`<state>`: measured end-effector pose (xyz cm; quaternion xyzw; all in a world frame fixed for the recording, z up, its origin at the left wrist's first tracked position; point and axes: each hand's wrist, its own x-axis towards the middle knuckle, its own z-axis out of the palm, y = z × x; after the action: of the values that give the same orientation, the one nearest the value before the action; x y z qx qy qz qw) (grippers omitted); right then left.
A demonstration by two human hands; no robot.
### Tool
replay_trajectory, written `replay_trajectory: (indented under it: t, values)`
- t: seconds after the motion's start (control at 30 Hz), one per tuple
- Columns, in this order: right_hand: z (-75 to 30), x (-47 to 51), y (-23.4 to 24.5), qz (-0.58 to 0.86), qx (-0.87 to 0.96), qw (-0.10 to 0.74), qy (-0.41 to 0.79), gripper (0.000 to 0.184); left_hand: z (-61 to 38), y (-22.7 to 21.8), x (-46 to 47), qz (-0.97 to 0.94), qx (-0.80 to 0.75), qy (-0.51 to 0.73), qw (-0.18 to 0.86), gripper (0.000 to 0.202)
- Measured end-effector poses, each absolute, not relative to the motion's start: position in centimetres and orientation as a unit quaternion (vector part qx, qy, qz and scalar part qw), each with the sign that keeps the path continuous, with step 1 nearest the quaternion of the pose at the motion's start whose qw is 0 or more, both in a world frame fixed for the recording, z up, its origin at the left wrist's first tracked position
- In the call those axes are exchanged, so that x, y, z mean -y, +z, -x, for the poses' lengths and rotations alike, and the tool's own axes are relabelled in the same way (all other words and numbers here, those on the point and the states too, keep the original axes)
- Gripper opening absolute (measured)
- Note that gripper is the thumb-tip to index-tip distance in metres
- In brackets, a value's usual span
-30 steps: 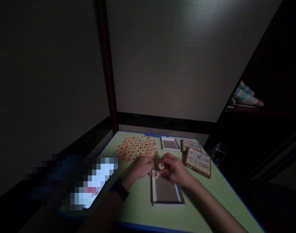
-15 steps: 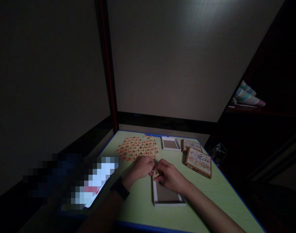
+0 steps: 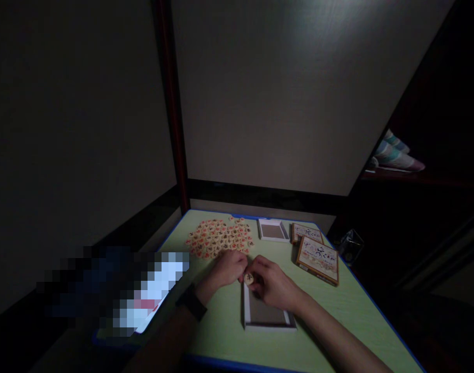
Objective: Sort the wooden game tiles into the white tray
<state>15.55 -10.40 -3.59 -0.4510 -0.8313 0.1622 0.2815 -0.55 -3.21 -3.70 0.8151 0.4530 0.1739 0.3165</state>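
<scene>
My right hand (image 3: 272, 282) is closed on a round wooden Chinese chess piece (image 3: 249, 278) with a dark character on it. It holds the piece over the far left corner of a shallow open box tray (image 3: 247, 311) with white walls and a brown bottom. My left hand (image 3: 229, 267), with a dark band on the wrist, is curled close to that same corner. Its fingertips are hidden, so what they grip does not show. Just beyond my left hand lies a spread heap of chess pieces (image 3: 217, 238) with red and black characters.
A second open box tray (image 3: 274, 230) lies at the table's far side. Two printed box lids (image 3: 318, 259) (image 3: 307, 232) rest at the right. A lit screen, partly blurred out (image 3: 159, 285), is at the left edge of the green table (image 3: 330, 331). Walls stand behind and left.
The chess piece in my right hand has shifted slightly left and turned a little. The near tray has slid a touch to the left. My left hand has barely moved.
</scene>
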Motion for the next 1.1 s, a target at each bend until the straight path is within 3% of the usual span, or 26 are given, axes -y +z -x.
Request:
replay_trajectory:
  t: [0.4, 0.63, 0.73, 0.87, 1.03, 1.1]
  values:
    - [-15.9, 10.4, -3.0, 0.454, 0.826, 0.29, 0.167, 0.038, 0.5, -3.2, 3.4, -0.826, -0.469, 0.164, 0.268, 0.027]
    - [-17.6, 9.6, -1.8, 0.464, 0.783, 0.388, 0.145, 0.022, 1.0, -1.6, 4.8, -0.885, -0.398, 0.167, 0.172, 0.01]
    - [-18.2, 9.0, -1.5, 0.505, 0.728, 0.448, 0.116, 0.012, 1.1, -1.5, 5.5, -0.91, -0.357, 0.162, 0.132, 0.023]
    - [-19.1, 8.5, -1.9, 0.548, 0.678, 0.485, 0.065, 0.019, 0.9, -1.8, 5.9, -0.924, -0.349, 0.13, 0.09, 0.035]
    - [-19.6, 7.0, -2.4, 0.567, 0.678, 0.467, 0.029, 0.02, 0.7, -2.1, 6.1, -0.933, -0.335, 0.109, 0.081, 0.037]
    - [-19.2, 5.3, -1.9, 0.58, 0.705, 0.407, 0.017, 0.02, 0.6, -2.2, 6.2, -0.933, -0.334, 0.102, 0.086, 0.036]
